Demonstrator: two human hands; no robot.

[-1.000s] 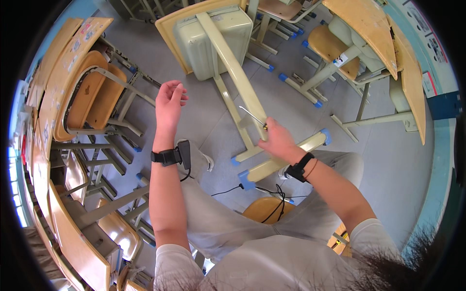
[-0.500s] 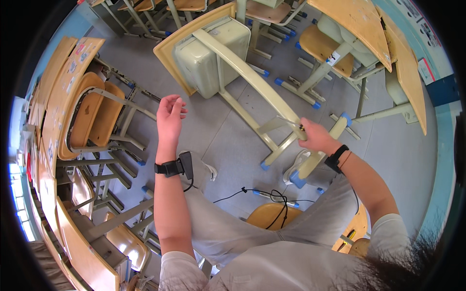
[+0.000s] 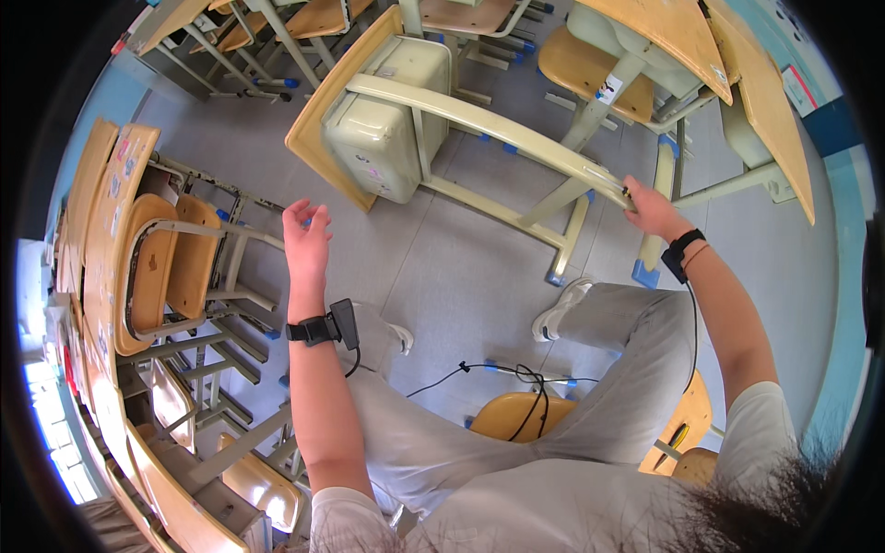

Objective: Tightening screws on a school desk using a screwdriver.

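Observation:
A school desk (image 3: 350, 101) lies tipped on its side, its wooden top facing left and its cream metal drawer box and legs toward me. My right hand (image 3: 654, 210) is closed at the lower end of the desk's upper leg (image 3: 507, 134), close to the foot bar. By its fingertips are a small dark piece and a slim shiny strip along the leg, whose kind I cannot make out. My left hand (image 3: 306, 241) hangs in the air left of the desk, fingers loosely bent and apart, holding nothing.
Desks and chairs (image 3: 152, 267) crowd the left side; more desks (image 3: 645, 37) stand at the upper right. A stool seat (image 3: 516, 415) with a black cable is between my legs. On another wooden seat (image 3: 691, 415) at lower right lies a yellow-and-black tool (image 3: 671, 444).
The desk has swung, its foot end moving up and right along with my right hand. My left hand has shifted slightly left and down. My right leg shows more fully.

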